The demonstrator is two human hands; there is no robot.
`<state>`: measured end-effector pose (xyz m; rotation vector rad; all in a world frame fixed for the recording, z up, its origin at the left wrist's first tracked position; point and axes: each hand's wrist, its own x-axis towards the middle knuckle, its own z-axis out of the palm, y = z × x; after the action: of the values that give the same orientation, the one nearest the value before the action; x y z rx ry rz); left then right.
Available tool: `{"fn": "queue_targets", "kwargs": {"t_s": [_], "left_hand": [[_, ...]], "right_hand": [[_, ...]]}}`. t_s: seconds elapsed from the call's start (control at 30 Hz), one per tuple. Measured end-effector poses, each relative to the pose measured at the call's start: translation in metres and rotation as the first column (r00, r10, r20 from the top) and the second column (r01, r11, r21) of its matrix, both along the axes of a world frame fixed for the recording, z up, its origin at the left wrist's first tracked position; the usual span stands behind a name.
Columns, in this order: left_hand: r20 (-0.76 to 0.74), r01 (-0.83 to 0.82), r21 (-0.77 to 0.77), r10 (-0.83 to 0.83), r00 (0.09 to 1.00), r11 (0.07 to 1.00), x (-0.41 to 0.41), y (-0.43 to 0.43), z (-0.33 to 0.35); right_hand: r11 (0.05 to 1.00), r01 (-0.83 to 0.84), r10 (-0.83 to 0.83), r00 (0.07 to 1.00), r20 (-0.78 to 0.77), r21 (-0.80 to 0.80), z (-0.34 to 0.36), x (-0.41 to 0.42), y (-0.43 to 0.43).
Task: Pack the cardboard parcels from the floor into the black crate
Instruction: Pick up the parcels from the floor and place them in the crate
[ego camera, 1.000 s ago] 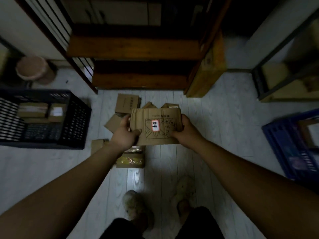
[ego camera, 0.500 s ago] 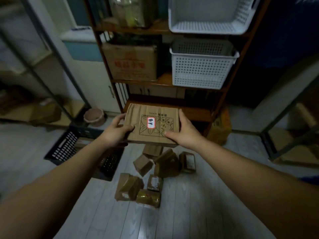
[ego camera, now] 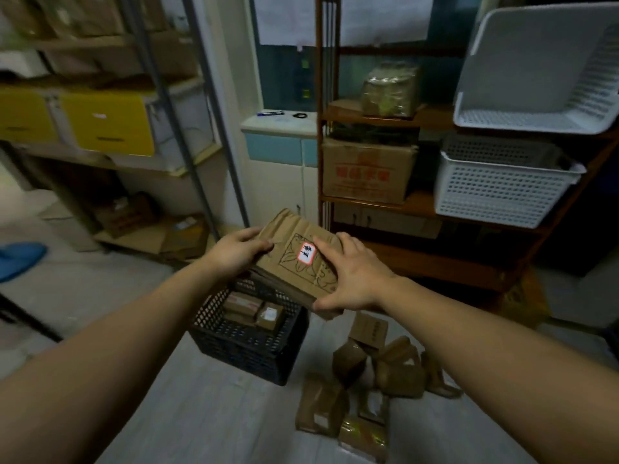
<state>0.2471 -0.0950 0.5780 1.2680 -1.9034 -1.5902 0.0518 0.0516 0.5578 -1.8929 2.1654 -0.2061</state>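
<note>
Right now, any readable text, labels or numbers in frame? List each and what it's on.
Nothing can be quoted with confidence.
White red-bordered sticker on the held parcel: handwritten black marks, too blurred to read.
Red print on the big carton on the wooden shelf: blurred, unreadable.
White labels on parcels in the black crate: too small.
Floor parcels: print unreadable.

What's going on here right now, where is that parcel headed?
A person holds a flat cardboard parcel with a red-edged sticker in both hands, left hand on its left edge, right hand on its right side, above the black crate. The crate already holds a few parcels. More parcels lie piled on the floor to its right.
</note>
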Motion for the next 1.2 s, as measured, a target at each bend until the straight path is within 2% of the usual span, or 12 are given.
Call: {"fn": "queue_targets", "kwargs": {"t_s": [0.07,0.13,0.27,0.37,0.47,0.67,0.73,0.93,1.07,1.2], "left_hand": [[-0.033,-0.11,0.013,0.11,0.993,0.994,0.02,-0.017,0.003],[-0.078,-0.174,0.112,0.183,0.98,0.978,0.032,-0.029,0.001],[-0.147,-0.156,0.218,0.19,0.971,0.963,0.038,-0.06,-0.009],[-0.178,-0.113,0.234,0.157,0.972,0.966,0.035,-0.101,-0.01],[-0.121,-0.061,0.193,0.085,0.989,0.979,0.027,-0.145,-0.012],[-0.019,-0.068,0.163,0.072,0.997,0.984,0.008,-0.231,-0.028],[0.019,-0.023,0.181,0.02,1.0,0.983,0.003,-0.256,-0.033],[0.094,0.195,0.275,-0.228,0.969,0.942,-0.023,-0.306,-0.066],[0.078,0.318,0.319,-0.359,0.93,0.893,-0.033,-0.349,-0.098],[0.064,0.459,0.352,-0.51,0.858,0.816,-0.033,-0.394,-0.146]], "right_hand": [[0.996,0.071,-0.07,0.997,0.013,-0.059,0.003,0.03,-0.027],[0.983,0.153,-0.149,0.988,0.045,-0.099,0.005,0.055,-0.051],[0.97,0.232,-0.23,0.972,0.038,-0.076,0.001,0.082,-0.09],[0.974,0.22,-0.211,0.969,0.131,-0.056,-0.007,0.077,-0.117],[0.981,0.193,-0.178,0.948,0.264,-0.032,-0.018,0.065,-0.152],[0.996,0.088,-0.094,0.953,0.29,0.033,-0.043,0.057,-0.238],[0.994,0.105,-0.112,0.954,0.279,0.04,-0.048,0.052,-0.257],[0.955,0.295,-0.295,0.919,0.261,0.039,-0.068,0.048,-0.303],[0.926,0.361,-0.376,0.9,0.221,0.108,-0.095,0.059,-0.329],[0.887,0.443,-0.456,0.884,0.105,0.129,-0.136,0.087,-0.362]]}}
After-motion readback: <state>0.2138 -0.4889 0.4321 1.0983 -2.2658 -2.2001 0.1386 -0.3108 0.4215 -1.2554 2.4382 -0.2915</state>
